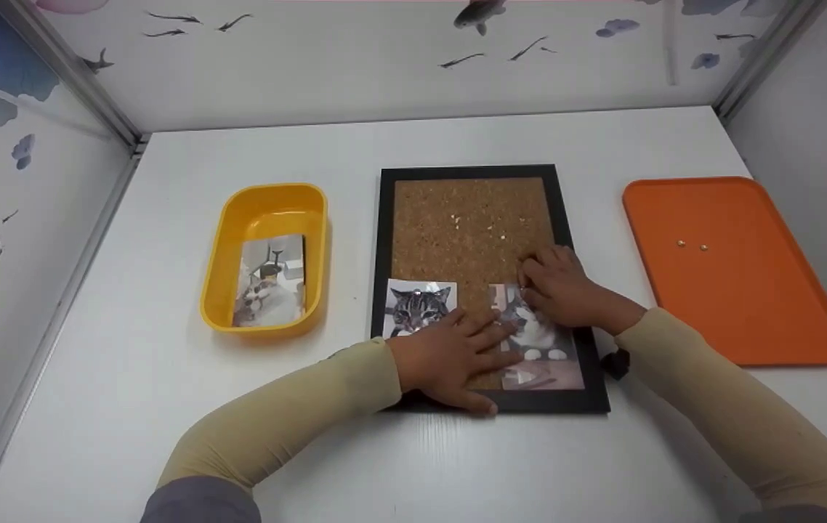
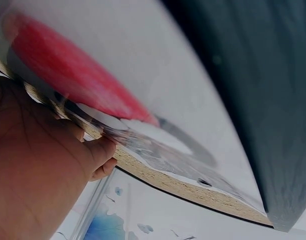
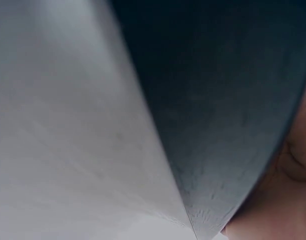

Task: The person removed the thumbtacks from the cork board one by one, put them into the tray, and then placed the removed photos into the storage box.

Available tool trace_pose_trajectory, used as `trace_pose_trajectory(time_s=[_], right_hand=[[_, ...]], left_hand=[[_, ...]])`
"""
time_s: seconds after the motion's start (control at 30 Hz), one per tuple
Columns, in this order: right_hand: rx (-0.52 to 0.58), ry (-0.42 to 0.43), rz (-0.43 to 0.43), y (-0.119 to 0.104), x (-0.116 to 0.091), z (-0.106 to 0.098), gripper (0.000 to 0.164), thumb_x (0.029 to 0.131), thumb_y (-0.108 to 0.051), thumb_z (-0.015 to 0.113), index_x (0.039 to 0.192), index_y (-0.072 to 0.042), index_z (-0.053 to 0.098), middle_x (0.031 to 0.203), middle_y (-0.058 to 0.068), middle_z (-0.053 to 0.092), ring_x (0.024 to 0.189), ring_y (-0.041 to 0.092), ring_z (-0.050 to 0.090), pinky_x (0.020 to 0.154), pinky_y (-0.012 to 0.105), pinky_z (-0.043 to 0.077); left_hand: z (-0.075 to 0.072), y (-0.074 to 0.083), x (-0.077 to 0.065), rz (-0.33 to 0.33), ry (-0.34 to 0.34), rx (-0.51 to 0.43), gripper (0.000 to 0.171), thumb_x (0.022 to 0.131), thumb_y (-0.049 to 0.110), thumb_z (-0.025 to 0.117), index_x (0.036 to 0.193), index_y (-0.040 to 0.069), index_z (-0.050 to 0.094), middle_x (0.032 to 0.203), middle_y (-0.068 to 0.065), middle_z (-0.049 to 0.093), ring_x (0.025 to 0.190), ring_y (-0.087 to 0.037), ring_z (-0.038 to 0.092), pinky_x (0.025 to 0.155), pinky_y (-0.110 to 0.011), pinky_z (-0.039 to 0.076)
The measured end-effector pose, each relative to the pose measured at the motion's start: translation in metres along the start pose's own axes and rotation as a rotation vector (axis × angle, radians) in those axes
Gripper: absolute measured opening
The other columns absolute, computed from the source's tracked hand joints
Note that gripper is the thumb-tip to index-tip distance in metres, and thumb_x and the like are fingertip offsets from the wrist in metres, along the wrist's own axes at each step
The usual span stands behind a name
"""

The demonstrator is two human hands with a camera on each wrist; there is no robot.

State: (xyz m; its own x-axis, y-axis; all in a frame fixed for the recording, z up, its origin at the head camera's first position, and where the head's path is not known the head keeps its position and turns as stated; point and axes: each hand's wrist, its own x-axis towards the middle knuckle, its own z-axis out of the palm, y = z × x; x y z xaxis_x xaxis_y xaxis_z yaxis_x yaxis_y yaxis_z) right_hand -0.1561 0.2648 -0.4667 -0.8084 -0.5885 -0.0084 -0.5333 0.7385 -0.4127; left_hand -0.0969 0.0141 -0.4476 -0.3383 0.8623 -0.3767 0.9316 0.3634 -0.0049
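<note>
A cork board (image 1: 468,240) in a black frame (image 1: 472,172) lies on the white table. My left hand (image 1: 457,356) rests on its lower part with fingers spread, fingertips over the left edge of a photo (image 1: 544,367) of a grey-and-white cat. At that photo's top edge my right hand (image 1: 562,287) curls its fingers and pinches a small thumbtack, mostly hidden by the fingers. A tabby cat photo (image 1: 419,309) sits at the board's lower left, a thumbtack (image 1: 418,293) at its top; my left hand partly covers it. In the left wrist view my left palm (image 2: 38,160) is beside this photo.
To the left stands a yellow tub (image 1: 214,290) holding cat photos (image 1: 272,287). At the right an orange tray (image 1: 755,305) carries thumbtacks (image 1: 692,245). Small shiny specks dot the cork's upper part. Printed panels (image 1: 384,65) wall the table at the back and sides.
</note>
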Motion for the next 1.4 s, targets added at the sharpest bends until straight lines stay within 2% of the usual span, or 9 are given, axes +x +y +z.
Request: trace_pose_trajectory(time_s=[0.6,0.83,1.03,1.4], right_hand=[[0.010,0.007,0.007,-0.0009,-0.0026,-0.0001,0.014,0.097,-0.014,0.062,0.089,-0.013,0.051,0.132,0.021,0.046,0.128,0.038,0.036,0.096,0.055,0.025],[-0.008,-0.043,0.066,-0.0026,-0.0029,-0.0014,0.013,0.100,-0.019,0.059,0.092,-0.013,0.053,0.139,0.020,0.043,0.135,0.039,0.030,0.109,0.068,0.013],[-0.027,-0.034,0.038,-0.0021,-0.0034,-0.0022,0.012,0.100,-0.020,0.060,0.094,-0.011,0.056,0.137,0.022,0.045,0.132,0.040,0.033,0.106,0.069,0.018],[-0.028,-0.006,0.032,-0.0076,-0.0026,-0.0058,0.011,0.096,-0.018,0.067,0.093,-0.010,0.060,0.134,0.020,0.048,0.126,0.037,0.038,0.098,0.054,0.028]], left_hand=[[-0.0024,0.0001,0.0001,0.002,-0.021,-0.006,0.087,0.088,0.083,0.020,0.159,0.037,-0.003,0.167,0.002,-0.009,0.151,-0.025,-0.012,0.119,-0.052,0.011],[-0.0010,-0.0004,0.0009,0.000,-0.021,-0.011,0.087,0.088,0.083,0.019,0.159,0.037,-0.003,0.166,0.002,-0.010,0.151,-0.025,-0.012,0.119,-0.052,0.011],[0.0012,-0.0008,0.0024,-0.001,-0.017,-0.005,0.088,0.087,0.084,0.018,0.159,0.038,-0.005,0.166,0.002,-0.011,0.151,-0.025,-0.013,0.119,-0.053,0.010],[0.0000,-0.0008,0.0014,0.002,-0.017,-0.013,0.088,0.087,0.084,0.018,0.159,0.037,-0.004,0.166,0.002,-0.011,0.151,-0.025,-0.013,0.119,-0.053,0.010]])
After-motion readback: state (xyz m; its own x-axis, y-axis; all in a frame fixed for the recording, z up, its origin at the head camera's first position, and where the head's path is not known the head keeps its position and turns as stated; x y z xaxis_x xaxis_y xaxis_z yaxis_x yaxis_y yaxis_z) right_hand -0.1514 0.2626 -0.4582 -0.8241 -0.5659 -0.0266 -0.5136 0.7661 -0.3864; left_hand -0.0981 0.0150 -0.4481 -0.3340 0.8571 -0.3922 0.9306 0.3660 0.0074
